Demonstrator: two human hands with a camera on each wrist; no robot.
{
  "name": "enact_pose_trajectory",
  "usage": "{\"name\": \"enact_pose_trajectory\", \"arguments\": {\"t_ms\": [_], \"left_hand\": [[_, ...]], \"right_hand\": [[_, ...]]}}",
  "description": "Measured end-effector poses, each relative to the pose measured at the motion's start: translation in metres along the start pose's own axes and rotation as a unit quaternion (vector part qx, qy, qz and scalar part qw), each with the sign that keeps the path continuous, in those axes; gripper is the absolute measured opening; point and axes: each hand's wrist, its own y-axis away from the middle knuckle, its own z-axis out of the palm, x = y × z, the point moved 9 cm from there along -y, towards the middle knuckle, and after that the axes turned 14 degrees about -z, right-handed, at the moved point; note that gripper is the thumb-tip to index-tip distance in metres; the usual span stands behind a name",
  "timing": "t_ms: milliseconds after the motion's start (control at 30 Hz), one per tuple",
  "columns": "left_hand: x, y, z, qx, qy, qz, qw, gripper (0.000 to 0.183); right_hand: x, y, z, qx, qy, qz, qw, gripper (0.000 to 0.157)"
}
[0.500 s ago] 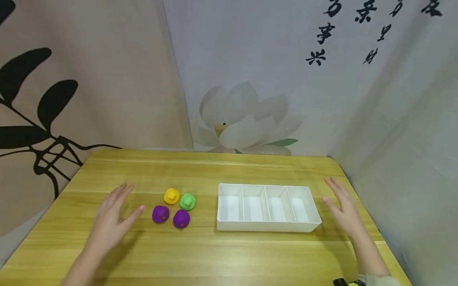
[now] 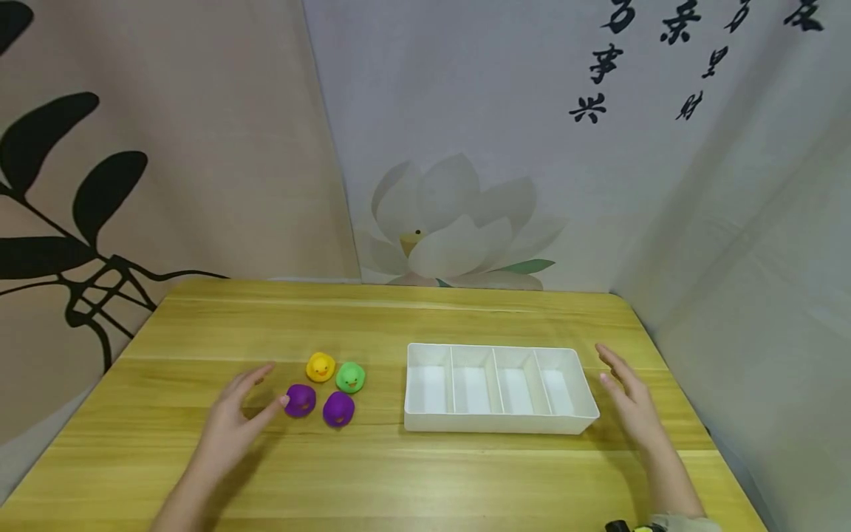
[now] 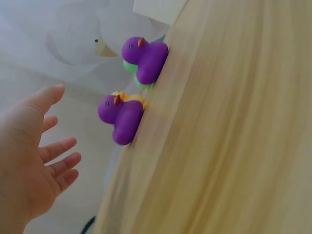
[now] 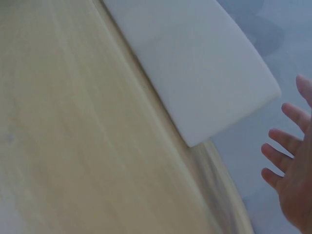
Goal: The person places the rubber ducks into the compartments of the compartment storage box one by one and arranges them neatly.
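My left hand (image 2: 233, 423) hovers just left of a group of small rubber ducks, thumb and fingers spread with nothing between them. Nearest to it is a purple duck (image 2: 301, 400), which the thumb tip overlaps in the head view; the left wrist view shows the hand (image 3: 29, 156) apart from the ducks. A second purple duck (image 2: 339, 409) sits to its right. Behind them are a yellow duck (image 2: 320, 366) and a green duck (image 2: 350, 377). My right hand (image 2: 634, 406) is held, fingers extended, off the right end of a white tray (image 2: 492, 423) and holds nothing.
The white tray has several compartments split by thin dividers (image 2: 494, 380) and stands right of the ducks on the wooden table (image 2: 425, 480). A printed cloth (image 2: 465, 111) hangs behind the table's far edge. A dark object (image 2: 617, 526) shows at the right wrist.
My left hand has moved right, closer to the purple ducks, and its fingers bend more. My right hand has shifted slightly left and down in the view. Ducks and tray stay in place.
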Motion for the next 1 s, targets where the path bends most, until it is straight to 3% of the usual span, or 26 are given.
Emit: {"name": "enact_pose_trajectory", "arguments": {"t_ms": [233,500,667,1000], "left_hand": [[-0.01,-0.001,0.015,0.009,0.024,0.001,0.9997,0.051],[-0.015,0.0,0.025,0.011,0.036,-0.002,0.9993,0.045],[-0.015,0.0,0.03,0.006,0.046,0.012,0.9989,0.041],[-0.017,-0.003,0.037,-0.009,0.029,0.002,0.9995,0.031]], "right_hand": [[0.01,0.006,0.008,0.0,-0.071,0.029,0.997,0.045],[0.022,0.012,0.017,-0.016,-0.114,0.076,0.99,0.045],[0.023,0.013,0.023,-0.023,-0.155,0.068,0.985,0.046],[0.025,0.014,0.032,-0.047,-0.24,0.059,0.968,0.046]]}}
